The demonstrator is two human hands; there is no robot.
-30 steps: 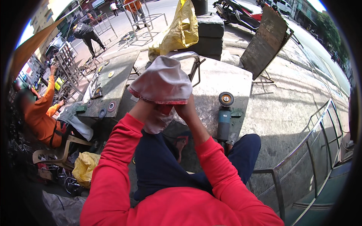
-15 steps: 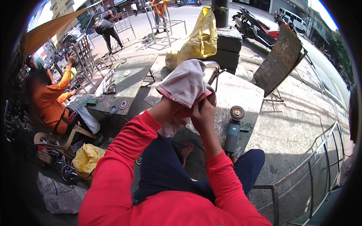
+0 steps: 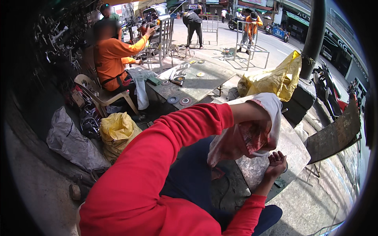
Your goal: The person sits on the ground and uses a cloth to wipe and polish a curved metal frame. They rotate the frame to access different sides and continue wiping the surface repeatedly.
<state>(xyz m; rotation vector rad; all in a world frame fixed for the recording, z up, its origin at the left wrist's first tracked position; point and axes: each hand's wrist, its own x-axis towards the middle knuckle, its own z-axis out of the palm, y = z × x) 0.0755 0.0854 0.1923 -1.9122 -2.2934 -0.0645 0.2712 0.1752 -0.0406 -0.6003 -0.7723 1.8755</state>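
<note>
A stained white-and-pink cloth (image 3: 271, 114) drapes over my left hand (image 3: 255, 110), whose fingers are hidden inside it. The cloth looks like a garment or head cover; I cannot tell which. Its reddish inner side faces me, and one end hangs toward my knee. Just below the cloth, my right hand (image 3: 277, 164) is turned palm up with fingers loosely curled and apart, and nothing shows in it. Beneath both hands is a worn pale board (image 3: 297, 151). A small green piece (image 3: 280, 182) lies on it beside my right wrist.
Another board (image 3: 204, 80) at upper left bears several grinding discs and an angle grinder (image 3: 177, 80). A person in orange (image 3: 114, 55) works beside a metal frame. Yellow sacks (image 3: 118, 131), a pole (image 3: 314, 39), a tilted panel (image 3: 334, 135) and a motorcycle (image 3: 328, 90) stand around.
My right hand has come off the cloth and dropped below it. My left arm has swung across to the right with the cloth. The view has turned left, and the grinder near my right knee is hidden.
</note>
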